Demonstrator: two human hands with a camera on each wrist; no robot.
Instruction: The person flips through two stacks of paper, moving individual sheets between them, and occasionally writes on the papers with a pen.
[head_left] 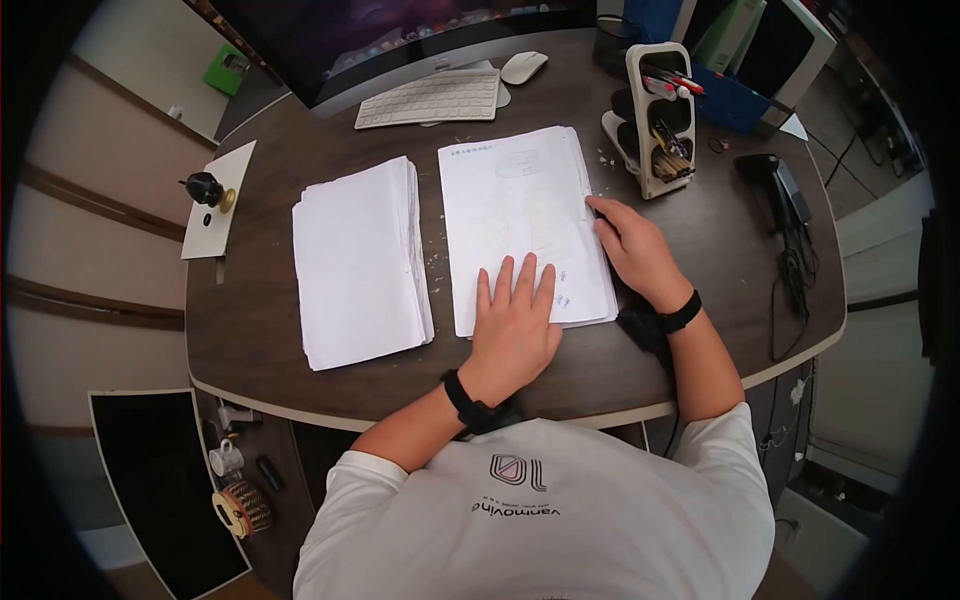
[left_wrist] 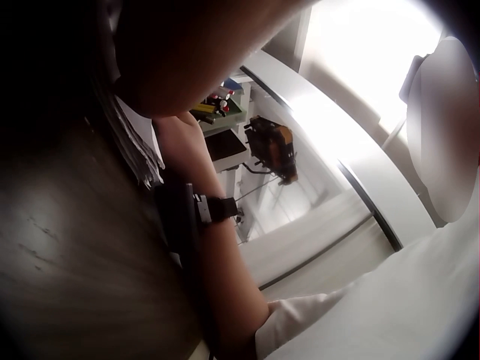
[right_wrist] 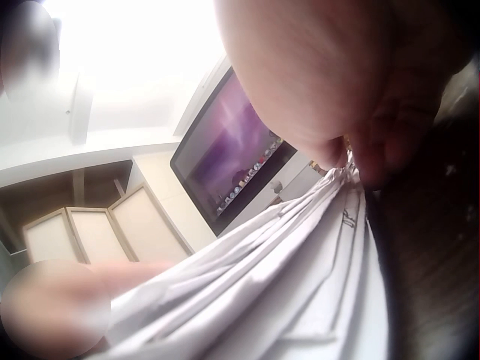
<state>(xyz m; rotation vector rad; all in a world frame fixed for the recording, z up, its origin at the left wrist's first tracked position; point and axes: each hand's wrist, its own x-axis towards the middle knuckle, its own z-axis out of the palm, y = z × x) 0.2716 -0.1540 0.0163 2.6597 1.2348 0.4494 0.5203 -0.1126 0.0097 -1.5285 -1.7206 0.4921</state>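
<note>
Two stacks of white paper lie side by side on the dark desk. The left stack [head_left: 360, 265] is blank on top; the right stack [head_left: 500, 200] bears faint drawing and small blue writing. The left hand [head_left: 512, 330] rests with straight, spread fingers on the lower part of the right stack. At that stack's right edge, the right hand [head_left: 640, 250] pinches the sheets between thumb and fingers. In the right wrist view the right hand [right_wrist: 337, 82] grips the edge of the fanned, bent sheets [right_wrist: 262, 277]. The left wrist view shows the stack's layered edge [left_wrist: 135, 142].
A keyboard [head_left: 430, 98], a mouse [head_left: 524, 67] and a monitor [head_left: 400, 40] stand at the back. Right of the papers are a pen holder [head_left: 660, 120] and a black corded device [head_left: 775, 190]. A card with a small black object [head_left: 203, 188] lies far left.
</note>
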